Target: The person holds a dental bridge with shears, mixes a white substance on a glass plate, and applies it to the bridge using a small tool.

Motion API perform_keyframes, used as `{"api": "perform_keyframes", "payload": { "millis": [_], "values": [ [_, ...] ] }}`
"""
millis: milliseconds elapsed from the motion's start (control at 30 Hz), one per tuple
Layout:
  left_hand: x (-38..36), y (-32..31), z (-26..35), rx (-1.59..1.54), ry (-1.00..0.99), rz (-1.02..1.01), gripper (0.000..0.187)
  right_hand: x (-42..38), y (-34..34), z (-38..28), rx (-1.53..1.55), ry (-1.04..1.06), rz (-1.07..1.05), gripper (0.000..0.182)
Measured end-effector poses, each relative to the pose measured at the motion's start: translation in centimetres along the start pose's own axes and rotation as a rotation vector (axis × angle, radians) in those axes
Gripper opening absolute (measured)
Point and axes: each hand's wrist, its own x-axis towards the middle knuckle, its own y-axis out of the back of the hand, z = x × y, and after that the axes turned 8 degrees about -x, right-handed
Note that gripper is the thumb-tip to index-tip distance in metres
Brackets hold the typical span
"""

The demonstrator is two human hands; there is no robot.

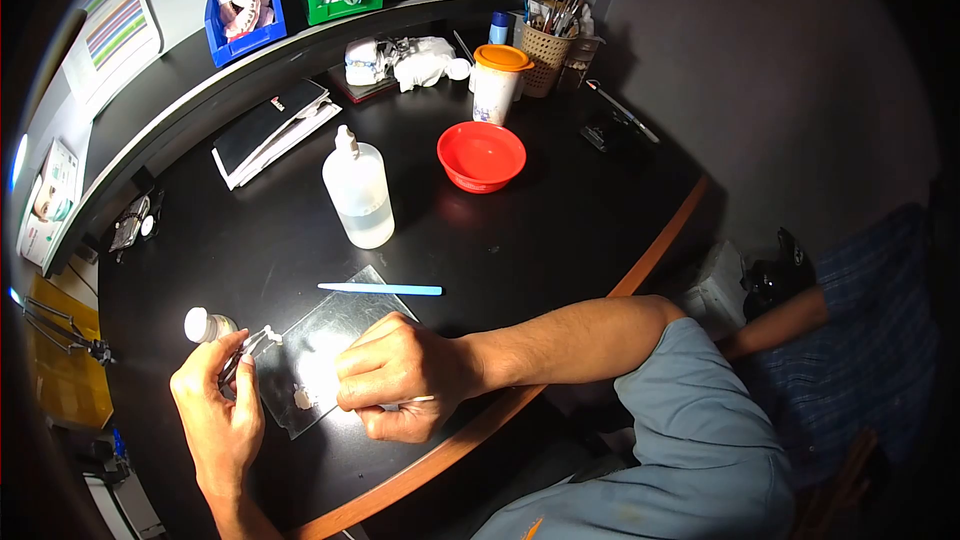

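My left hand [222, 405] is closed around a pair of metal tweezers [256, 340], with a small whitish piece [274, 336] at their tips. Beside those fingers stands a small bottle with a white cap [200, 325]. My right hand [395, 380] pinches a thin pale stick-like tool [418, 400]; its working end is hidden behind the fingers. Under that hand lies a glass slab [325, 325], brightly lit, with a pale smear of material [303, 397] near its lower left edge. A light blue plastic spatula [385, 289] rests across the slab's far corner.
Beyond the slab are a clear squeeze bottle [360, 200], a red bowl [481, 155] and an orange-lidded jar [494, 90]. A black folder [270, 125] lies further left. Blue [250, 38] and green [345, 8] bins line the raised shelf. Another person's arm [780, 325] shows at right.
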Motion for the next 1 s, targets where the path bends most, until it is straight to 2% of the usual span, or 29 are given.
{"api": "perform_keyframes", "payload": {
  "millis": [133, 233, 633, 1000],
  "values": [
    [0.00, -0.07, 0.14, -0.007, 0.001, 0.003, 0.024, -0.02, 0.07, -0.01, 0.010, -0.004, -0.004, 0.014],
    [0.01, -0.08, -0.04, -0.008, -0.003, 0.004, 0.024, -0.30, 0.25, 0.10, -0.027, -0.027, -0.060, 0.023],
    [-0.02, -0.11, 0.00, -0.002, -0.029, 0.020, 0.023, -0.20, 0.30, 0.02, -0.015, -0.029, -0.057, 0.023],
    [-0.12, -0.16, -0.19, -0.004, -0.002, 0.024, 0.025, 0.28, 0.36, -0.17, 0.006, 0.005, -0.025, 0.012]
  ]
}}
